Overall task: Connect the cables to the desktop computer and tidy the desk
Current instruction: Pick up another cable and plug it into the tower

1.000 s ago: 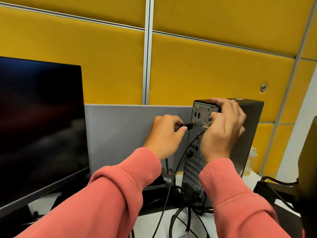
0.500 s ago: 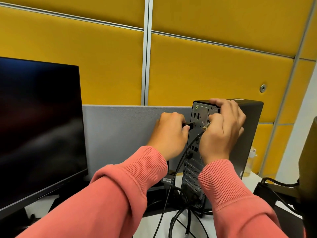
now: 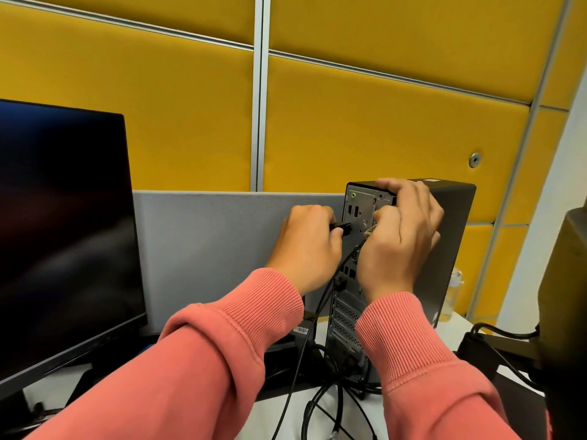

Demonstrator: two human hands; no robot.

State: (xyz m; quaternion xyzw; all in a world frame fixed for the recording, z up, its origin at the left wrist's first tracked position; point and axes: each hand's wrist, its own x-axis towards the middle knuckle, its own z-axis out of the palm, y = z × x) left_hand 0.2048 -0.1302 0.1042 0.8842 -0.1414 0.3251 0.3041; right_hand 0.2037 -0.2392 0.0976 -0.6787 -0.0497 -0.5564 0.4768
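Two hands are at the back panel of one computer tower (image 3: pixel 451 236), which stands upright on the white counter (image 3: pixel 320 417) with its ports facing us. Our left hand (image 3: pixel 306 246) pinches one black plug (image 3: pixel 440 228)... held level with its long axis running left to right and its tip pointing right at the panel, while our right hand (image 3: pixel 401 236) curls over the tower's top rear edge and grips a braided connector (image 3: pixel 370 231), angled up toward the ports. We count one dark monitor (image 3: pixel 63 233) on the left, and several black cables (image 3: pixel 320 404) looped at the tower's foot, too tangled to number.
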